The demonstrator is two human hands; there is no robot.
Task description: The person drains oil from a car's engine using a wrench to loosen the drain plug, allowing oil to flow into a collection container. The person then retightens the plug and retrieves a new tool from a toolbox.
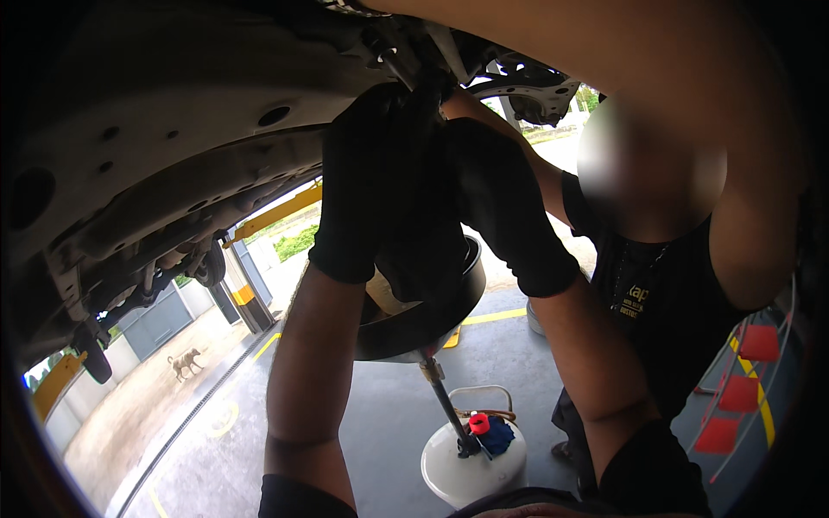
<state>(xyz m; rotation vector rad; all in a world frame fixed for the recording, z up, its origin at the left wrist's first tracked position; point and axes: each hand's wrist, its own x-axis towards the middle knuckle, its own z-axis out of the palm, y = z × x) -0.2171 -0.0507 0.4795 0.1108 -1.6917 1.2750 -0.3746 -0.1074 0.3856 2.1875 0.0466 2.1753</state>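
Observation:
Both my hands, in black gloves, are raised under the car's underbody (216, 112). My left hand (367, 173) is closed near the lower end of a metal rod (397, 69); what its fingers hold is lost in the dark. Close beside it, my right hand (505, 194) has its fingers curled inward on something I cannot make out. Between my wrists hangs a dark shape (423, 250), too dark to name. Below stands the black round drain pan (414, 332) on a pole above a white tank (445, 475).
A co-worker (665, 259) in a black shirt stands close on the right, arms raised under the car. A red cap (479, 423) and blue cloth (496, 436) sit on the tank. Red-stepped rack (738, 393) stands right; a lift post (246, 289) and a dog (184, 364) are left.

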